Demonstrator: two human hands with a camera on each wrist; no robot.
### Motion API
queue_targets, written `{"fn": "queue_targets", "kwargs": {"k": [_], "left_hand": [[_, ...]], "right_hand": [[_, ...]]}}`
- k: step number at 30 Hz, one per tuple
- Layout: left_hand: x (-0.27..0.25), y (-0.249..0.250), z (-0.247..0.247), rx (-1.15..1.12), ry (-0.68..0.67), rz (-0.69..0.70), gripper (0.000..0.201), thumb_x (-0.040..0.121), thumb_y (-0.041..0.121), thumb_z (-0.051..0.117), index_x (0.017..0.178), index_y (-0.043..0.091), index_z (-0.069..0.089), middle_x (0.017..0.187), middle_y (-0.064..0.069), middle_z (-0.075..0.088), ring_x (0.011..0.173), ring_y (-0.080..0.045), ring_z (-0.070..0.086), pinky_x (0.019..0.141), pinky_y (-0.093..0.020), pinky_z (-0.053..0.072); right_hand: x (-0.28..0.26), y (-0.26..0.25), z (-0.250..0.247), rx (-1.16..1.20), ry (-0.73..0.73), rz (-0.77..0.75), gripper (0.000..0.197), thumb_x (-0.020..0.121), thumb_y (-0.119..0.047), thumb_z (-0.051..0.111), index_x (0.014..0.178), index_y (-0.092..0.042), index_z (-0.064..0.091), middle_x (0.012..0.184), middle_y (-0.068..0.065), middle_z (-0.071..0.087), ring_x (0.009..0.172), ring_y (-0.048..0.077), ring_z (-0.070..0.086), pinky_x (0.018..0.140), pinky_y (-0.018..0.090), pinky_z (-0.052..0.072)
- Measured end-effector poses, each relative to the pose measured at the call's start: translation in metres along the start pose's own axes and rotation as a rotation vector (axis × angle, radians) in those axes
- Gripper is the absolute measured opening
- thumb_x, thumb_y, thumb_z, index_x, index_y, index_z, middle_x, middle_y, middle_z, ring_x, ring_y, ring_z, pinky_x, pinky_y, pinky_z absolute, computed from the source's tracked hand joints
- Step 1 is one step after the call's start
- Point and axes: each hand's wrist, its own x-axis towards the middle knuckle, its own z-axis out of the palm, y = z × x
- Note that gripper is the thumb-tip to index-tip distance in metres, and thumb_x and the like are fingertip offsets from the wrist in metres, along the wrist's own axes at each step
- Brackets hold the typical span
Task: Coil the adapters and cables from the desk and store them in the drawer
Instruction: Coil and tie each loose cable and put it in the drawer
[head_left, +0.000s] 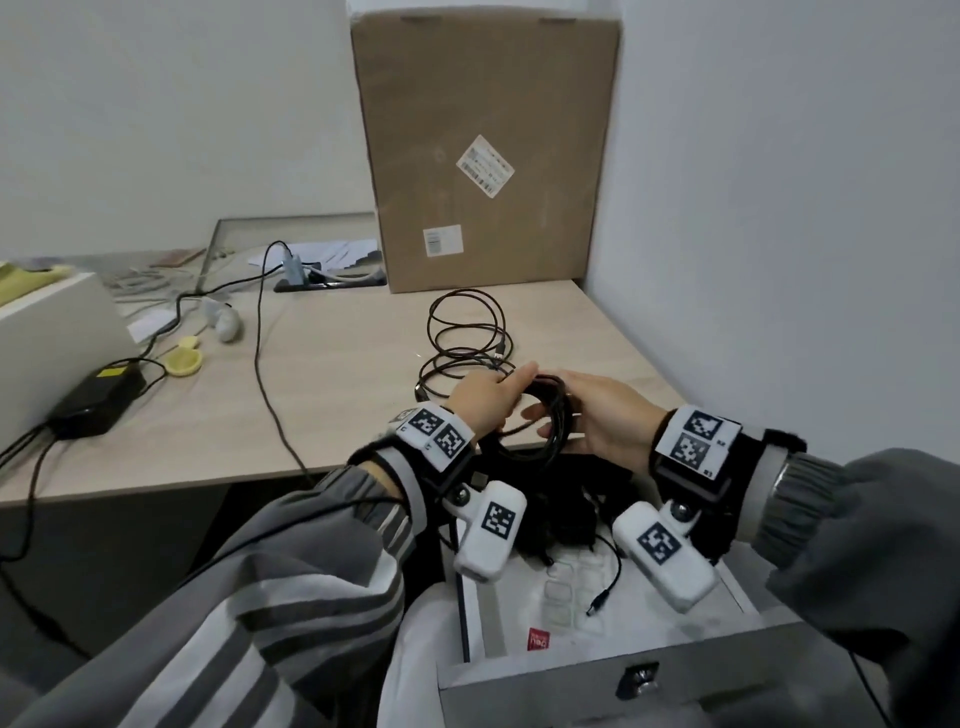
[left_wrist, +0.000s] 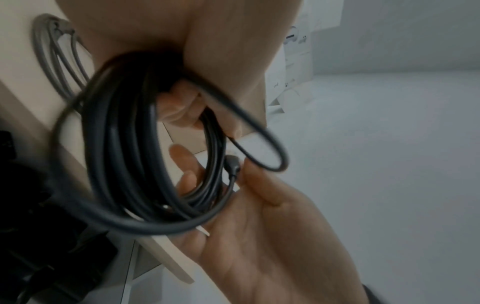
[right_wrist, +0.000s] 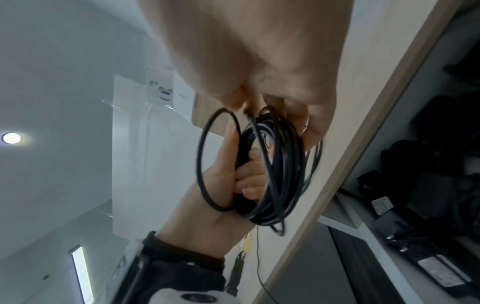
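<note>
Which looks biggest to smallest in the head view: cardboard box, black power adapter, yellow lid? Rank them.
1. cardboard box, by far the largest.
2. black power adapter.
3. yellow lid.
The box stands farthest away, so its lead is safe.

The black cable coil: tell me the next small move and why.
Probably tuck the loose end in, then lower it. The left hand grips the black cable coil at the desk edge, above the open drawer; one loop stands out from the bundle, and the right hand has the plug at its fingertips, so the coil looks unfinished.
</note>
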Motion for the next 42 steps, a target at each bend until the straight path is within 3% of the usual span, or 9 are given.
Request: {"fn": "queue_targets", "kwargs": {"k": [2,8,15,22,26,33,37,40,42], "left_hand": [[0.009,-0.006,-0.003,-0.018,0.004,-0.002,0.053,0.093,0.055,0.046,0.065,0.011,0.053,0.058,-0.004,0.050,0.056,-0.023,0.049,0.065,-0.032,0.039],[0.017,-0.012,-0.007,-0.424,-0.112,-0.076,0.043,0.097,0.046,0.047,0.068,0.014,0.047,0.040,0.011,0.036,0.035,-0.008,0.033,0.047,-0.025,0.035],[0.030,-0.011,-0.004,-0.366,-0.232,-0.072,0.043,0.097,0.050,0.043,0.074,0.014,0.049,0.058,0.003,0.048,0.050,-0.013,0.050,0.063,-0.029,0.042],[0.031,-0.006,0.006,-0.530,-0.336,-0.137,0.027,0.097,0.037,0.052,0.093,0.010,0.055,0.087,-0.008,0.063,0.076,-0.018,0.061,0.070,-0.028,0.056],[0.021,-0.004,0.017,-0.696,-0.394,-0.158,0.016,0.100,0.015,0.048,0.100,0.002,0.058,0.078,-0.007,0.068,0.066,-0.015,0.067,0.065,-0.024,0.057],[0.001,-0.010,0.031,-0.687,-0.540,-0.201,0.017,0.099,0.012,0.048,0.101,0.002,0.061,0.078,-0.008,0.064,0.063,-0.014,0.066,0.061,-0.022,0.056],[-0.013,-0.010,0.044,-0.672,-0.651,-0.263,0.015,0.098,0.011,0.048,0.098,0.004,0.062,0.079,-0.008,0.068,0.067,-0.014,0.067,0.063,-0.022,0.056],[-0.021,-0.016,0.058,-0.532,-0.703,-0.278,0.015,0.098,0.015,0.050,0.102,0.009,0.063,0.083,-0.002,0.071,0.078,-0.010,0.065,0.072,-0.020,0.050],[-0.025,-0.022,0.069,-0.527,-0.734,-0.336,0.015,0.098,0.013,0.049,0.103,0.007,0.063,0.080,-0.002,0.071,0.073,-0.007,0.067,0.067,-0.017,0.053]], "right_hand": [[0.008,-0.002,0.004,-0.070,-0.025,0.000,0.040,0.099,-0.047,0.035,0.106,-0.019,0.063,0.083,0.002,0.062,0.069,0.015,0.050,0.067,0.028,0.046],[0.034,-0.004,0.004,-0.307,0.025,-0.149,0.022,0.102,-0.019,0.034,0.088,-0.011,0.048,0.073,0.005,0.051,0.061,0.015,0.046,0.056,0.024,0.038],[0.053,0.003,-0.008,-0.444,0.157,-0.179,0.021,0.100,-0.017,0.035,0.101,-0.006,0.052,0.069,0.001,0.047,0.056,0.013,0.044,0.055,0.022,0.036],[0.051,0.010,-0.033,-0.218,0.362,-0.174,0.022,0.100,-0.016,0.035,0.085,-0.013,0.050,0.067,0.001,0.045,0.056,0.013,0.040,0.055,0.023,0.033],[0.039,0.023,-0.042,-0.075,0.370,-0.119,0.025,0.101,-0.016,0.034,0.081,-0.014,0.049,0.067,0.002,0.045,0.055,0.013,0.040,0.053,0.023,0.032],[-0.011,0.025,-0.070,-0.021,0.146,0.163,0.020,0.101,-0.018,0.041,0.100,-0.008,0.058,0.076,0.003,0.064,0.065,0.012,0.065,0.068,0.027,0.049],[-0.037,0.029,-0.087,-0.339,0.073,0.267,0.017,0.098,-0.021,0.048,0.090,-0.016,0.063,0.080,-0.002,0.067,0.073,0.010,0.050,0.058,0.023,0.029],[-0.047,0.038,-0.092,-0.435,0.082,0.355,0.022,0.097,-0.018,0.050,0.077,-0.015,0.058,0.068,-0.007,0.065,0.058,0.006,0.036,0.047,0.018,0.020],[-0.046,0.049,-0.097,-0.433,0.071,0.453,0.019,0.096,-0.017,0.053,0.078,-0.013,0.058,0.078,0.002,0.066,0.055,0.007,0.033,0.043,0.015,0.021]]}}
